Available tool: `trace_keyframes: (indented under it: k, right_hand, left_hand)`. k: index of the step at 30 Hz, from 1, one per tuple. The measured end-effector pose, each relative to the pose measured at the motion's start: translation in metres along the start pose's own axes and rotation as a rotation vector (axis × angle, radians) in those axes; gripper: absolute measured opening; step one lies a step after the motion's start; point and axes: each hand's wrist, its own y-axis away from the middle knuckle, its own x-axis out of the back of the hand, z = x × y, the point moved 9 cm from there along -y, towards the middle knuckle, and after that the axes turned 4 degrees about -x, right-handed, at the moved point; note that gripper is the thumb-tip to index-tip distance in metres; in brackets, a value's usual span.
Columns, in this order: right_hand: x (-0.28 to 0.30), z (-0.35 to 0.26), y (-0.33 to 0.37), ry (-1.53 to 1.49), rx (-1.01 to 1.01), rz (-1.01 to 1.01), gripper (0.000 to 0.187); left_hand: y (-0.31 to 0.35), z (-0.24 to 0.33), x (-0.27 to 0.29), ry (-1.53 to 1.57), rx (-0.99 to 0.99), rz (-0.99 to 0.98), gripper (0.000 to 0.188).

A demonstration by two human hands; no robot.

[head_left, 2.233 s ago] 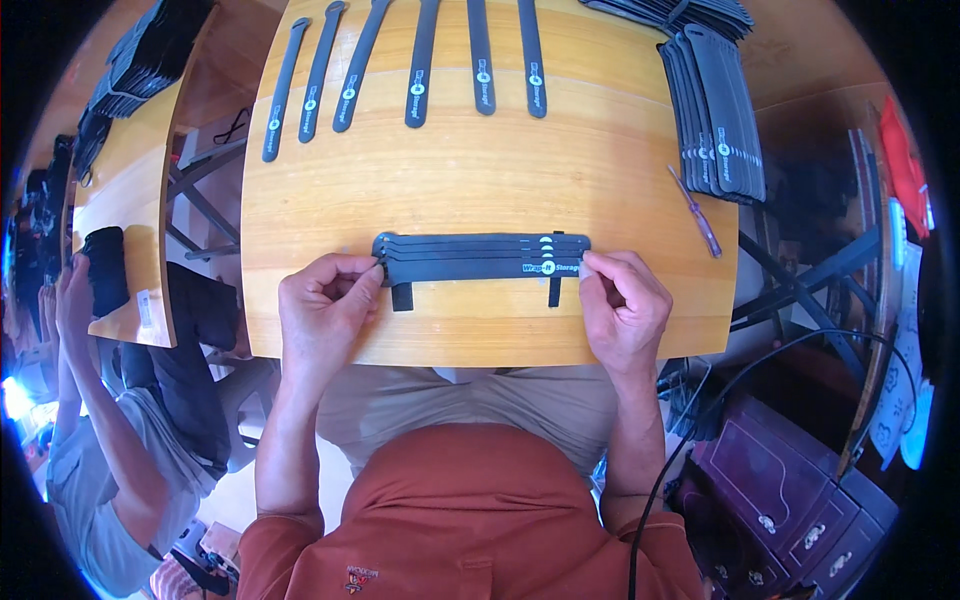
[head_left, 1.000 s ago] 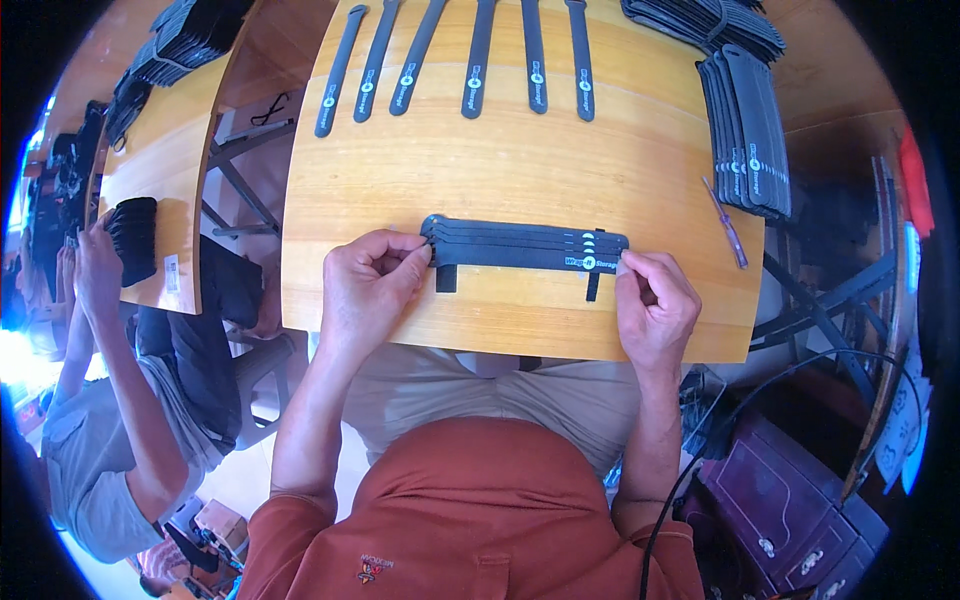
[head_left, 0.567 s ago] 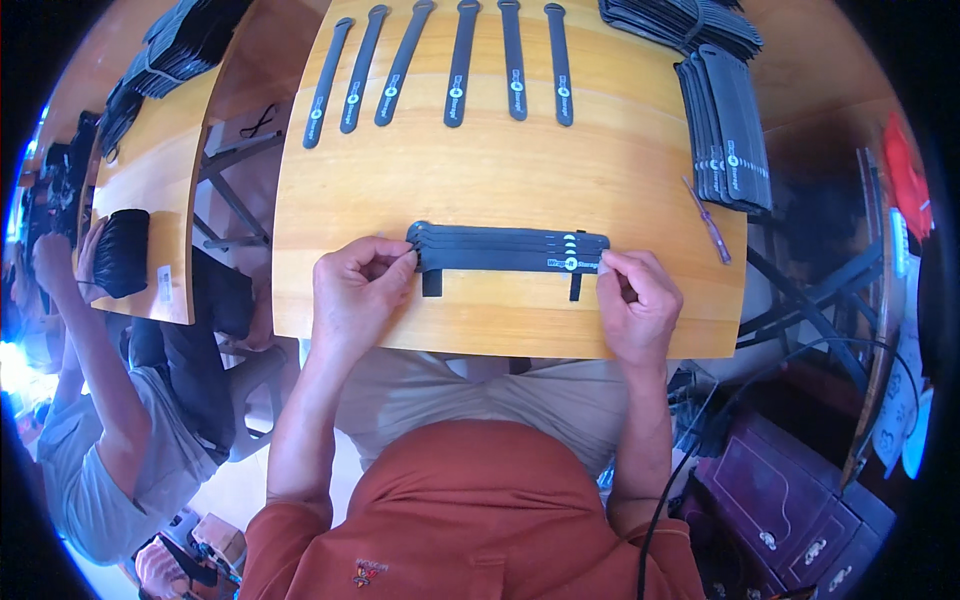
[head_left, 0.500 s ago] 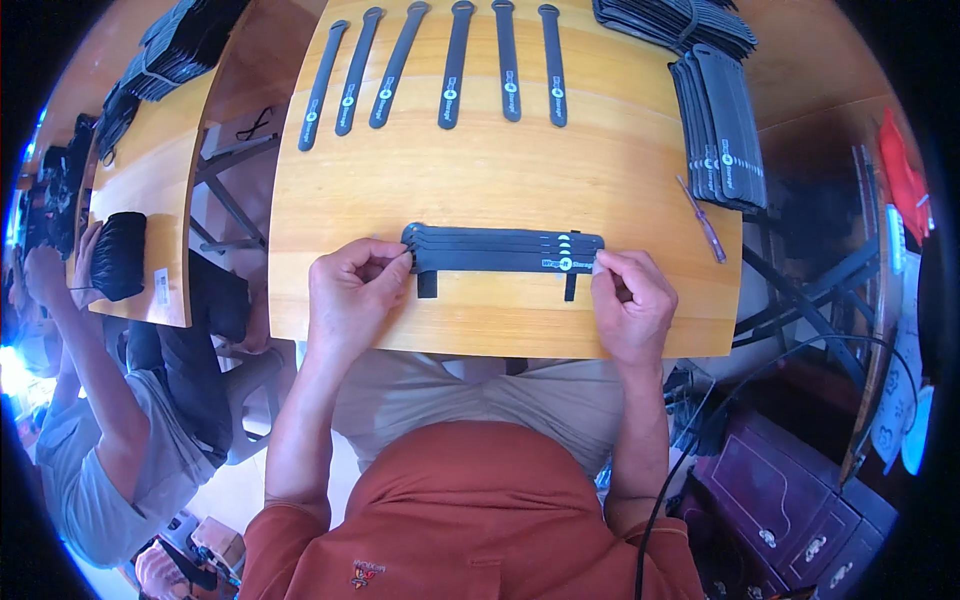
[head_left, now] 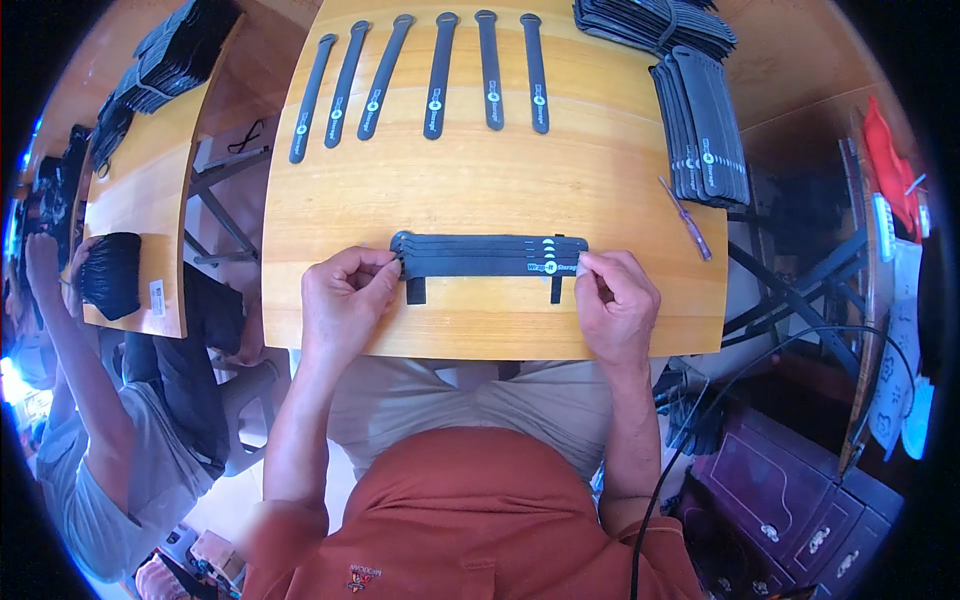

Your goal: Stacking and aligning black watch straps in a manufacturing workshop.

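Note:
A small fanned stack of flat black straps point(head_left: 470, 257) lies crosswise on the wooden table near its front edge. Rounded strap ends with slots are at the left, and pale printed marks show near the right end. My left hand point(head_left: 345, 300) pinches the left end between thumb and fingers. At the other end, my right hand point(head_left: 618, 298) pinches the straps' right corner, its fingers curled. Two short dark bands, a left band point(head_left: 416, 291) and a right band point(head_left: 556, 290), stick out from under the stack toward me.
Several single black straps point(head_left: 437, 80) lie in a row at the table's far side. Strap bundles point(head_left: 700, 125) sit at the far right, near a thin screwdriver point(head_left: 688, 222). Left, another person point(head_left: 120, 400) handles a black bundle point(head_left: 110, 275) at a separate table. A cable point(head_left: 672, 470) hangs at my right.
The whole view has shifted slightly, so the table appears a little further left. Both hands keep their pinch on the strap stack. The other person's raised hand has moved slightly.

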Motion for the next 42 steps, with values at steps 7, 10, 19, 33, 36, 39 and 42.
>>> trace_keyframes:
  k: [7,10,19,33,36,39,42]
  right_hand:
    - [0.0,-0.005,0.0,0.039,-0.01,-0.01,0.011]
    - [0.0,-0.01,-0.003,0.084,-0.008,-0.042,0.011]
    - [-0.001,-0.013,-0.005,0.103,-0.002,-0.082,0.01]
    - [-0.007,-0.043,-0.001,0.542,0.092,-0.169,0.02]
    - [-0.03,-0.077,0.009,0.617,0.251,-0.198,0.032]
    - [-0.066,-0.108,0.026,0.496,0.4,-0.288,0.045]
    - [-0.091,-0.101,0.04,0.43,0.391,-0.411,0.054]
  left_hand:
    - [0.001,-0.001,0.001,0.023,0.006,0.02,0.01]
    - [0.001,0.003,0.003,-0.069,-0.031,0.033,0.011]
    - [0.004,0.019,0.002,-0.213,-0.2,0.079,0.008]
    - [0.001,0.023,0.0,-0.213,-0.177,0.033,0.009]
    - [0.002,0.023,0.002,-0.218,-0.202,0.036,0.009]
    - [0.0,0.018,0.0,-0.218,-0.222,0.035,0.01]
    - [0.0,0.022,0.0,-0.237,-0.279,0.048,0.01]
